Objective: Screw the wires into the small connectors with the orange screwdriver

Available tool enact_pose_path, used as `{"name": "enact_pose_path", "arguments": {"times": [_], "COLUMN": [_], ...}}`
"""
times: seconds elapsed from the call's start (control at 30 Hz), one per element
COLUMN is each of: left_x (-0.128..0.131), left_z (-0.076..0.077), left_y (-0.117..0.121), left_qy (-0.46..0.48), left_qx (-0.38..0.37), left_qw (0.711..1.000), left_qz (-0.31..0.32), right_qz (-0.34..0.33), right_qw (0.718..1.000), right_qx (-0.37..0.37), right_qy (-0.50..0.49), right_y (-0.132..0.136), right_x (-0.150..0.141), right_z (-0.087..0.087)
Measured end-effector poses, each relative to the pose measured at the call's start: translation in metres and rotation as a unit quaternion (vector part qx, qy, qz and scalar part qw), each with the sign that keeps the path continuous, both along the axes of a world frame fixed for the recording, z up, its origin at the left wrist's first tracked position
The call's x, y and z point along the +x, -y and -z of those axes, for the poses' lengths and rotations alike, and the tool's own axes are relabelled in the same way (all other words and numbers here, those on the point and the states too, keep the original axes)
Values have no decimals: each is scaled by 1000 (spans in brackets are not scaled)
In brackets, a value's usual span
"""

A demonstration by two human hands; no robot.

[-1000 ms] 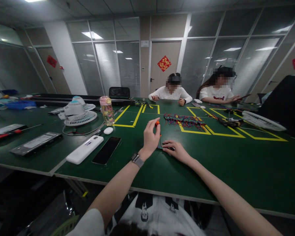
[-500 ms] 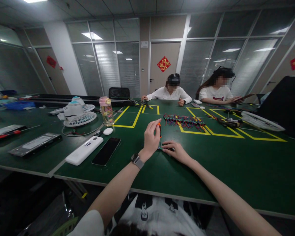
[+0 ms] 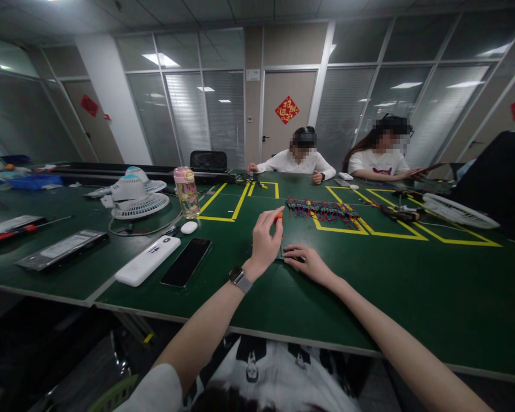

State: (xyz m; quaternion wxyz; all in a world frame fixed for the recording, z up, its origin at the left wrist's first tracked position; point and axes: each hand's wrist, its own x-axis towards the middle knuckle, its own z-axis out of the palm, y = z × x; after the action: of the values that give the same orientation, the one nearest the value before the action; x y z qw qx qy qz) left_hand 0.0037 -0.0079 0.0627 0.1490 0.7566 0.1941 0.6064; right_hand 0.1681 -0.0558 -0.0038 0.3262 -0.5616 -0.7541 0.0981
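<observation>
My left hand is closed round the orange handle of a screwdriver, which stands upright with its thin shaft pointing down. Below it lies a small green circuit board on the green table, mostly covered by fingers. The shaft reaches down to the board; its exact contact point is too small to tell. From the right, my right hand grips the board's edge with thumb and fingertips, low against the tabletop. Farther back sits a long cluster of similar boards with red and blue wires.
On the left are a black phone, a white power bank, a hard drive, a white fan and a pink-lidded bottle. Yellow tape marks the table. Two people sit across. Another white fan lies right.
The view has shifted very slightly. My left hand and the screwdriver have turned or moved a little; my right hand stays at the board.
</observation>
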Motion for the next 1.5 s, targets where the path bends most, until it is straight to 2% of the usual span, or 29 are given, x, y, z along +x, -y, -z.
{"name": "enact_pose_path", "arguments": {"times": [0.13,0.37,0.7,1.03,1.23,1.5], "left_x": [0,0,-1,0,1,0], "left_z": [1,0,-1,0,1,1], "left_y": [1,1,4,2,2,1], "left_qy": [-5,-4,-7,-8,-5,2], "left_qx": [-5,7,-10,-8,5,4], "left_qw": [1000,1000,1000,1000,999,1000], "left_qz": [-31,13,-18,2,-33,9], "right_qz": [-5,-2,-1,-5,0,1], "right_qw": [1000,1000,1000,1000,1000,1000], "right_qx": [5,2,1,7,2,1], "right_qy": [0,-1,2,-3,-1,-4], "right_y": [-1,0,0,0,0,0], "right_x": [0,0,0,0,-1,0], "right_z": [0,0,0,1,0,0]}}
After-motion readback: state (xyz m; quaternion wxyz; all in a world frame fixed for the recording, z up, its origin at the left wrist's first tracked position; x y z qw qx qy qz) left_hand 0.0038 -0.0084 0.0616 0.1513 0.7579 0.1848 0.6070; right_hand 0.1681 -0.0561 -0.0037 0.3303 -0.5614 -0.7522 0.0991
